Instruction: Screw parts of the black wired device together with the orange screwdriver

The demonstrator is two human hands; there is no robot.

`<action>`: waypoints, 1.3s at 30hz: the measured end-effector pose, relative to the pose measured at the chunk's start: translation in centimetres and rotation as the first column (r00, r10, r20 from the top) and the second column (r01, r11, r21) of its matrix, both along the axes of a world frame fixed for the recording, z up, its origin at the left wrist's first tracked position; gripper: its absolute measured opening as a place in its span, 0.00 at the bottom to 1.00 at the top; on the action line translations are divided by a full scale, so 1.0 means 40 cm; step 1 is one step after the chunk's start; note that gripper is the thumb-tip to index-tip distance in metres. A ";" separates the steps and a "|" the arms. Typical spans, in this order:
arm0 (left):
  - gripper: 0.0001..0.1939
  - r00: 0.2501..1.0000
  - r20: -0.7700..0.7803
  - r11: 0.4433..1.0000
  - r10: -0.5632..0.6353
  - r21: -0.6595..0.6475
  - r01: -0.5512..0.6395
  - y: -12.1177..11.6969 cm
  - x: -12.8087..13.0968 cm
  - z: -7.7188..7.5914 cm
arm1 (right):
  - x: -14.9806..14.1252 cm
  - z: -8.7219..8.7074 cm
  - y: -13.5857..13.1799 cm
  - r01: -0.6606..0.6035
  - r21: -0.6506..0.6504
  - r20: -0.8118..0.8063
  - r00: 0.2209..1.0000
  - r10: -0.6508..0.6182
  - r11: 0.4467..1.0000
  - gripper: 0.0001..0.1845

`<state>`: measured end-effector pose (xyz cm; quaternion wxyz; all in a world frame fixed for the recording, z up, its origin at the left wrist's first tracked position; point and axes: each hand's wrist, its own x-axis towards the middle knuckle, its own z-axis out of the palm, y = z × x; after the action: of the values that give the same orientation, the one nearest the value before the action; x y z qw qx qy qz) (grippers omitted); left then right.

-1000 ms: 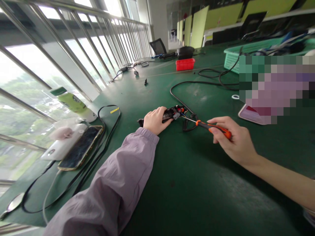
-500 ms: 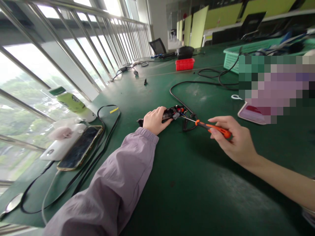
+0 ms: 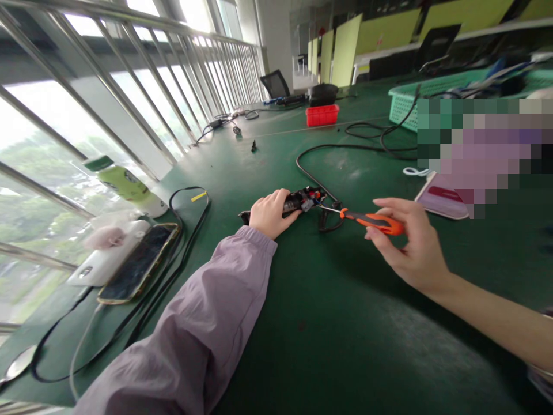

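My left hand [image 3: 270, 213] is wrapped over a black, elongated electrical device [image 3: 296, 202] and presses it against the green table [image 3: 311, 300]. The device's right end lies opened, with small coloured wires and a grey part exposed; its exact kind I cannot tell. In my right hand [image 3: 412, 245] is a screwdriver [image 3: 375, 222] with an orange and black handle, held loosely between thumb and fingers. Its thin shaft points left, and the tip meets the exposed end among the wires. A black cord [image 3: 302, 167] runs close behind the device.
Left of my sleeve are a phone [image 3: 138, 262], a white case [image 3: 108, 259], a lanyard [image 3: 190, 242] and a green-capped bottle [image 3: 125, 184]. Farther back stand a red basket [image 3: 322, 116] and a green basket [image 3: 404, 106] of cables. Another phone [image 3: 443, 199] lies right, beside a blurred patch.
The screwdriver handle has turned between my right fingers, which have opened slightly around it. My left hand and the device keep their place; the view has shifted slightly.
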<state>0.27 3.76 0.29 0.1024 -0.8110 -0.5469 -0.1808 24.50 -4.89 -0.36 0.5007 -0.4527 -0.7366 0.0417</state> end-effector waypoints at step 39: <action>0.19 1.000 -0.001 1.000 0.003 0.003 -0.003 0.001 0.000 0.000 | -0.002 0.011 -0.007 0.012 -0.013 0.056 0.998 -0.011 1.000 0.13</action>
<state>0.27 3.81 0.30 0.1042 -0.8101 -0.5478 -0.1812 24.44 -5.15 0.09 0.4771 -0.4614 -0.7473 0.0312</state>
